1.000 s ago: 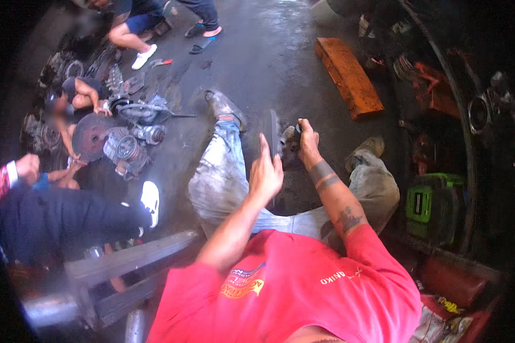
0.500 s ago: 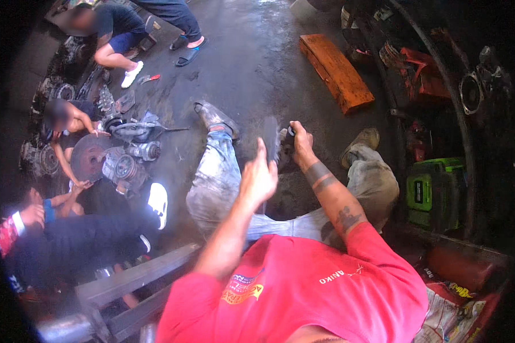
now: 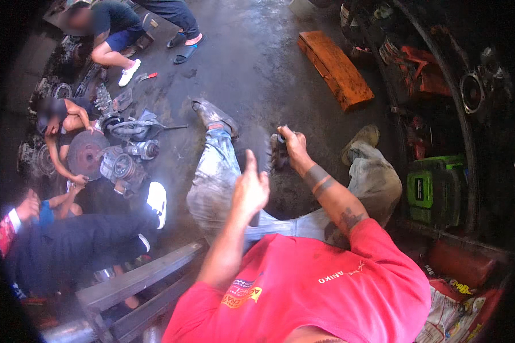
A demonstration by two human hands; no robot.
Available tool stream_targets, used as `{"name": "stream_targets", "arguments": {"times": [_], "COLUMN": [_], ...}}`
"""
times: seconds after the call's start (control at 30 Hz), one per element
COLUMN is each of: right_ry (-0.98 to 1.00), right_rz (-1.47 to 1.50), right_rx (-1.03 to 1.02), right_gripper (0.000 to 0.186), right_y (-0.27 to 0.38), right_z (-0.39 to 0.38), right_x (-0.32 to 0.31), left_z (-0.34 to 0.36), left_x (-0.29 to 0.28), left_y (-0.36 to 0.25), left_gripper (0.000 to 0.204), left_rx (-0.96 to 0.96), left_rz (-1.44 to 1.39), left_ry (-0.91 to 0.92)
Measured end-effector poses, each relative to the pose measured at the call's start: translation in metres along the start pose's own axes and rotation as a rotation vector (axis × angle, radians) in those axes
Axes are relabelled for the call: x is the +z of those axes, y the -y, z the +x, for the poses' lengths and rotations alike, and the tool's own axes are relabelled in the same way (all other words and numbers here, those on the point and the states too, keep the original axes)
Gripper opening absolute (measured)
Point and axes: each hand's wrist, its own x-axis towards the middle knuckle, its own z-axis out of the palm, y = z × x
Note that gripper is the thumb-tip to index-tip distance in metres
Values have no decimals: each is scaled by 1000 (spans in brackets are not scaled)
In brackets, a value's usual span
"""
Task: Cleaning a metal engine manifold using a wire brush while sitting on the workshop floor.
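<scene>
My left hand [image 3: 250, 191] is wrapped around a dark wire brush [image 3: 261, 143], its index finger stretched along the back. The brush stands with its bristled edge facing right, and its handle end shows below my palm. Gripped in my right hand [image 3: 294, 150] is a dark, grimy metal part [image 3: 278, 153] with a small round end by the thumb. Its exact kind is hard to make out. Bristles and part are very close together, between my spread knees; I cannot tell whether they touch.
An orange-brown block [image 3: 335, 70] lies on the dark floor ahead. A green case [image 3: 436, 191] stands at right. On the left, co-workers crouch around a round disc [image 3: 87, 154] and several greasy machine parts [image 3: 123, 164]. A metal frame [image 3: 143, 274] is at lower left.
My left hand and the brush have moved down and slightly left. My right hand has shifted a little left with the metal part. The co-worker's disc has tilted slightly.
</scene>
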Motion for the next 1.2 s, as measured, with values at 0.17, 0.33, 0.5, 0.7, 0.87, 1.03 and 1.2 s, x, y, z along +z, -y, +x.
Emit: {"name": "stream_targets", "arguments": {"times": [0.17,0.33,0.5,0.7,0.87,1.03,1.2], "right_ry": [116,5,51,198,195,235,224], "right_rz": [-137,-227,-172,-138,-121,-171,-143], "right_rx": [-71,-92,-110,-149,-77,-115,-133], "right_gripper": [26,49,43,33,29,34,40], "right_y": [-46,-39,-23,-48,-27,-33,-53], "right_z": [3,-13,-19,4,1,5,21], "right_x": [11,3,6,-2,-11,-9,-13], "left_z": [90,43,5,82,0,27,66], "left_x": [7,-63,-10,-2,-28,21,7], "left_y": [39,23,42,71,49,13,82], "left_gripper": [64,64,66,65,67,65,65], "left_rx": [87,29,118,221,126,-123,325], "left_rz": [-153,-128,62,-6,-61,-204,-74], "left_ry": [-95,73,49,-108,38,36,-363]}}
